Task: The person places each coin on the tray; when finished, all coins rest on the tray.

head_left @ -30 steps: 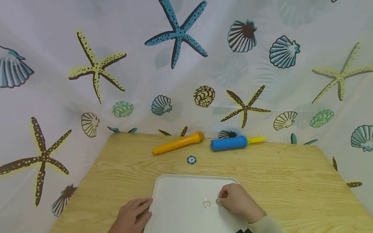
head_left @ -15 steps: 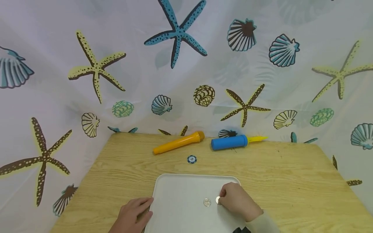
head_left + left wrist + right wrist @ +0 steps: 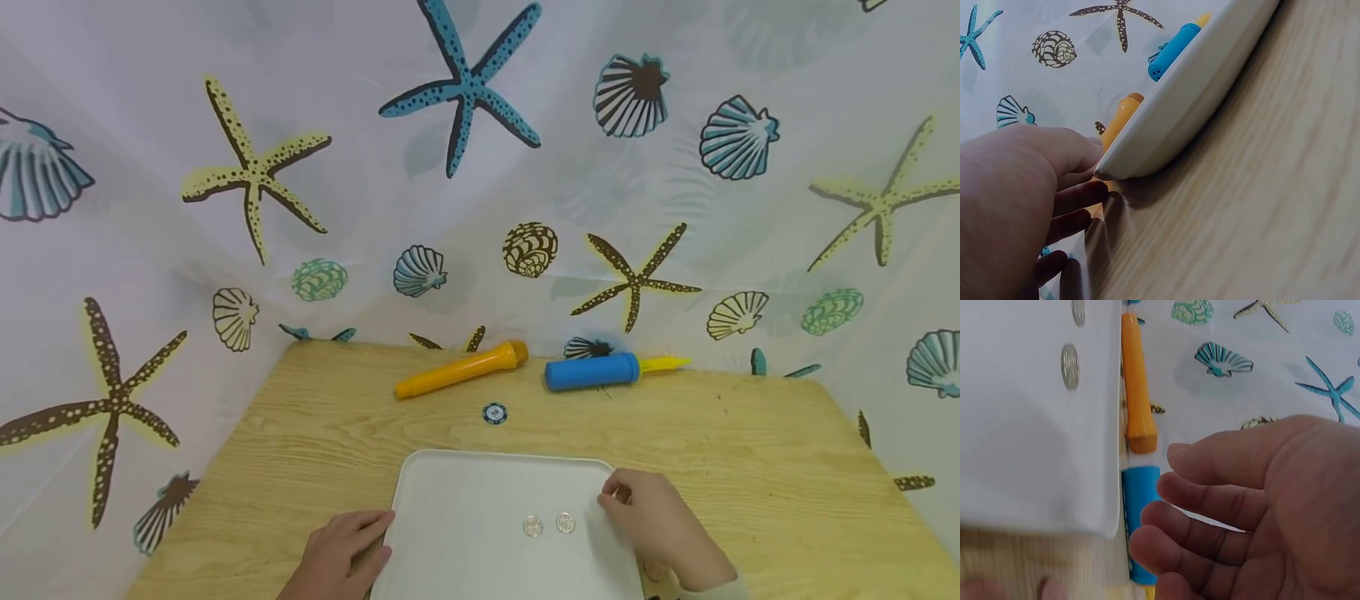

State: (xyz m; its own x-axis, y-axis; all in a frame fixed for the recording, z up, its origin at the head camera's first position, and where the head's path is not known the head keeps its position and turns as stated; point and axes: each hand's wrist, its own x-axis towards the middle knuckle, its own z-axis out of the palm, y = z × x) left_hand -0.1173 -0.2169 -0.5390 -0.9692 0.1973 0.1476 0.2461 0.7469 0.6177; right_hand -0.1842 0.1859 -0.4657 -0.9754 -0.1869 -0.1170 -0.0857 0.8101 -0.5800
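Two silver coins lie side by side on a white tray [image 3: 465, 500]: the left coin [image 3: 533, 525] and the right coin [image 3: 566, 522]. My right hand [image 3: 645, 508] is over the tray's right edge, just right of the coins. In the right wrist view its fingers [image 3: 1160, 550] are loosely bent, with nothing between them and the thumb [image 3: 1210, 456]. At the tray's left side my left hand [image 3: 337, 550] touches the rim with fingertips and thumb. The left wrist view has the hand [image 3: 1022, 187] at the tray's corner, its lower fingers spread loosely beneath the rim.
Behind the tray a blue-and-white poker chip [image 3: 495, 413] lies on the wooden table [image 3: 322, 450]. Farther back are an orange toy microphone [image 3: 457, 371] and a blue balloon pump [image 3: 592, 372]. A small reddish round thing [image 3: 654, 571] peeks out under my right wrist. A seashell-print cloth [image 3: 480, 183] surrounds the table.
My right hand has let go of the right coin, leaving it flat on the tray, and has moved right to the tray's edge. The left hand has stayed at the rim.
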